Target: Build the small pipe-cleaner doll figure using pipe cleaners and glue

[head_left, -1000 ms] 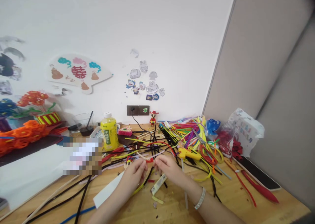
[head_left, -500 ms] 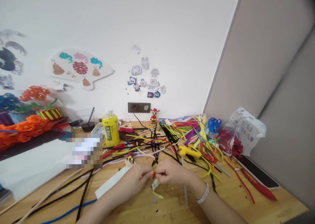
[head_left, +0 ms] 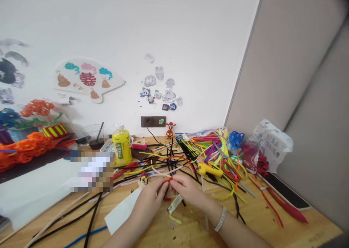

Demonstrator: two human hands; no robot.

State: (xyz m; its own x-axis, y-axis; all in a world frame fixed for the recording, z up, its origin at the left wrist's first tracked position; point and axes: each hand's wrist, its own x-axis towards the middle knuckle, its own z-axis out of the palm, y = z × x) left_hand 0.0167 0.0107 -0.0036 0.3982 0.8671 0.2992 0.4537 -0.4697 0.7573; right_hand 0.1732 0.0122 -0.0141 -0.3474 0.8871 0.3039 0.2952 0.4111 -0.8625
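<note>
My left hand (head_left: 152,194) and my right hand (head_left: 188,190) meet over the middle of the wooden table. Between their fingertips is a small red piece of pipe cleaner (head_left: 170,179), pinched from both sides and mostly covered by the fingers. Just below the hands lies a pale, flat rectangular item (head_left: 175,204), its kind unclear, with a short yellow-green piece (head_left: 175,219) by its end. A white sheet of paper (head_left: 120,211) sits partly under my left forearm. Beyond the left hand stands a small figure with a red top (head_left: 143,179).
Loose pipe cleaners (head_left: 209,146) heap up at the back right, scissors (head_left: 220,150) among them. A yellow glue gun (head_left: 209,169) lies before the heap. At the back left stand a yellow bottle (head_left: 121,148) and a cup of dark liquid (head_left: 96,142). A phone (head_left: 285,190) lies far right.
Both hands have moved slightly away from me and up, with the red piece still between the fingertips. More of the pale item below them now shows.
</note>
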